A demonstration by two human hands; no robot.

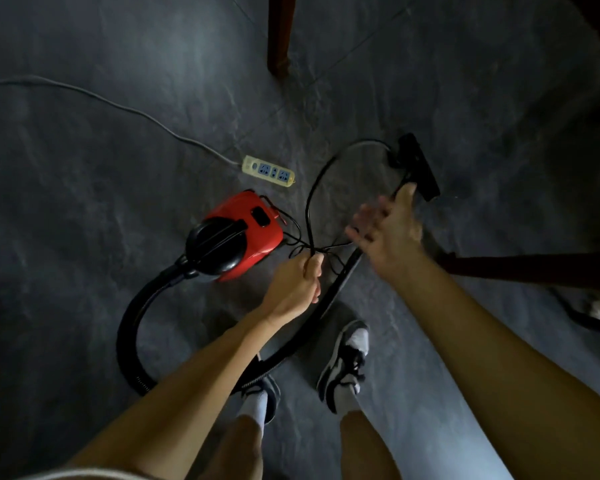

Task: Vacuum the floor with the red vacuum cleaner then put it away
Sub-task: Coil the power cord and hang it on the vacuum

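Over the dark floor (84, 168), our left hand (297, 284) pinches the cord (309, 202) into loops for storage; our right hand (388, 226), blurred, spreads open beside it, vacuum (246, 233) below.

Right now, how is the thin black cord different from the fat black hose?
The cord is thin and smooth, while the hose is thick, with ribs showing near the shoes. The cord is lifted in a tall loop, pinched in the left hand; the hose lies on the floor in a wide curve, untouched by either hand. The right hand is open and blurred, holding neither. Both are black and belong to the red vacuum cleaner.
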